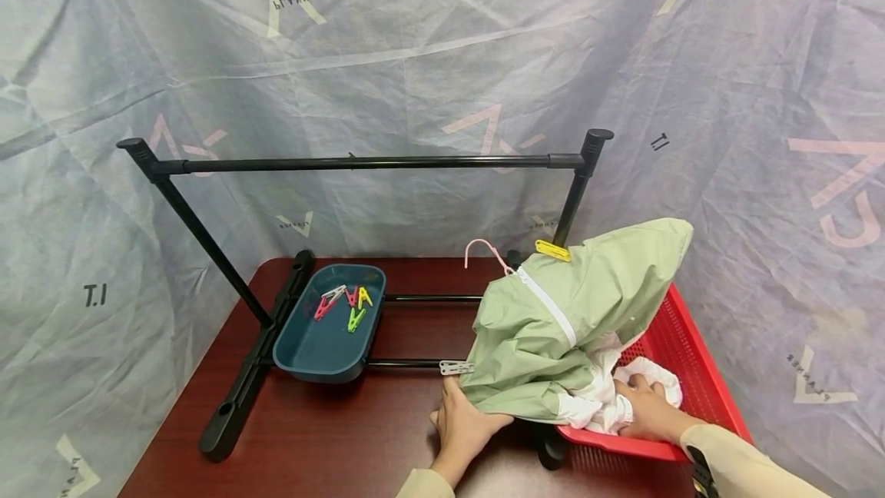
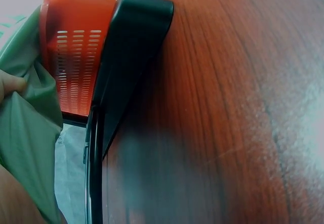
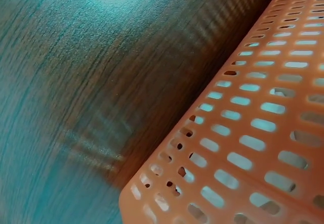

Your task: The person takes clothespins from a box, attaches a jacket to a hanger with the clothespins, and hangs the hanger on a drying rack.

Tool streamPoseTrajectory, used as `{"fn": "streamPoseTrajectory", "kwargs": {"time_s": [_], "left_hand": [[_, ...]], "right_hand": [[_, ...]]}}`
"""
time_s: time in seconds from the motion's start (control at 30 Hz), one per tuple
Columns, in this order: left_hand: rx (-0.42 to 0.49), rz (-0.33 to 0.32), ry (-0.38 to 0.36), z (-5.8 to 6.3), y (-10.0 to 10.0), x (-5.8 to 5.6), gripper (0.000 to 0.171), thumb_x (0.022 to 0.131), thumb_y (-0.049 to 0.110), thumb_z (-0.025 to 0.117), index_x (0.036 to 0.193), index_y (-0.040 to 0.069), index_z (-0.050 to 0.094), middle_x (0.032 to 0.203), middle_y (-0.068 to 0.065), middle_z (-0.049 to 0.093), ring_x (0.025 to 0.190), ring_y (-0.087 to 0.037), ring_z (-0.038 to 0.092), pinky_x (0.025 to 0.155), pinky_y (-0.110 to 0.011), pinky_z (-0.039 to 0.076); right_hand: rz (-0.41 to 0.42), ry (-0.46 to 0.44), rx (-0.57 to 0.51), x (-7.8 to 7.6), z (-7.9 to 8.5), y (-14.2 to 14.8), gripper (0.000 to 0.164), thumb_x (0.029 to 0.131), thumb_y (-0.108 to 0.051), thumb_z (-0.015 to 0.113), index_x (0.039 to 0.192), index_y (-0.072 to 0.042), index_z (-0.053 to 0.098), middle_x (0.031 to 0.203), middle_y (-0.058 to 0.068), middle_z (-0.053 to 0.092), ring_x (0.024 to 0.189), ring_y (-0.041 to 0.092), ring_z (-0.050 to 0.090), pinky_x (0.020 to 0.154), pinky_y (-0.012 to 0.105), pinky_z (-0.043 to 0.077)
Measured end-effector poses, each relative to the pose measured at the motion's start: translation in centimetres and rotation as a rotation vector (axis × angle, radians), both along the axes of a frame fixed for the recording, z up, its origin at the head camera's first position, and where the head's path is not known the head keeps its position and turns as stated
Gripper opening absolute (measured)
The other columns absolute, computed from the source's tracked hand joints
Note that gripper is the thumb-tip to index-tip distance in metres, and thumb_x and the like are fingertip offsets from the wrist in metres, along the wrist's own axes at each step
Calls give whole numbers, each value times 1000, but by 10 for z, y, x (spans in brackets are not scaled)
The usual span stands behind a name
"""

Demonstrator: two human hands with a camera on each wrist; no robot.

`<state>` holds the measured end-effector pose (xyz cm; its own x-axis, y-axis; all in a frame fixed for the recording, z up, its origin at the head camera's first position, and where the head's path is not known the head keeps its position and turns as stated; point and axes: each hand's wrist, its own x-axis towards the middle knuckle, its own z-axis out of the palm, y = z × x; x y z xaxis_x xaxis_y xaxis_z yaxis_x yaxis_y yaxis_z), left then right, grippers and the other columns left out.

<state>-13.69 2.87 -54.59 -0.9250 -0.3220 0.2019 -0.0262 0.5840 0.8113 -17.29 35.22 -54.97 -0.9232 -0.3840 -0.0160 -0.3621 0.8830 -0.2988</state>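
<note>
A light green garment with a white zipper (image 1: 546,306) hangs on a pink hanger (image 1: 487,246). A yellow clothespin (image 1: 553,250) sits at its upper edge and a pale grey clothespin (image 1: 456,367) at its left edge. My left hand (image 1: 462,423) grips the garment's lower left edge; the left wrist view shows the green fabric (image 2: 30,128) bunched between thumb and fingers. Inside the red basket (image 1: 698,352), my right hand (image 1: 650,410) holds white cloth (image 1: 608,398), its fingertips partly hidden in the folds. From the right wrist, only the basket's slotted side (image 3: 253,133) and tabletop appear.
A black rack (image 1: 373,163) stands on the brown table (image 1: 408,421), its right side partly behind the garment. Over its lower bars at left sits a blue tray (image 1: 311,348) with several coloured clothespins (image 1: 356,319). A printed grey sheet (image 1: 415,60) hangs behind.
</note>
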Motion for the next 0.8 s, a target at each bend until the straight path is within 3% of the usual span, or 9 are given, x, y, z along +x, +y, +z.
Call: {"fn": "streamPoseTrajectory", "kwargs": {"time_s": [0.5,0.63,0.8], "left_hand": [[-3,-6,-44,4,-1,3,91,38,36,99,107,6,46,98,-5,56,88,-34,60,71,-43,32],[-2,-14,-48,5,-1,3,92,39,38,99,107,7,46,98,-5,56,87,-33,60,71,-44,32],[5,-21,-52,4,-1,2,94,39,38,98,111,7,46,101,-5,57,90,-33,60,73,-45,32]], "right_hand": [[156,122,75,-6,3,5,42,55,-21,88,91,-12,68,76,-3,63,75,22,54,64,40,34],[102,140,101,-3,11,4,38,58,-26,89,89,-17,68,76,-4,63,75,22,57,65,43,40],[-19,128,104,2,23,3,37,59,-29,88,89,-21,69,83,5,61,79,34,54,52,54,46]]}}
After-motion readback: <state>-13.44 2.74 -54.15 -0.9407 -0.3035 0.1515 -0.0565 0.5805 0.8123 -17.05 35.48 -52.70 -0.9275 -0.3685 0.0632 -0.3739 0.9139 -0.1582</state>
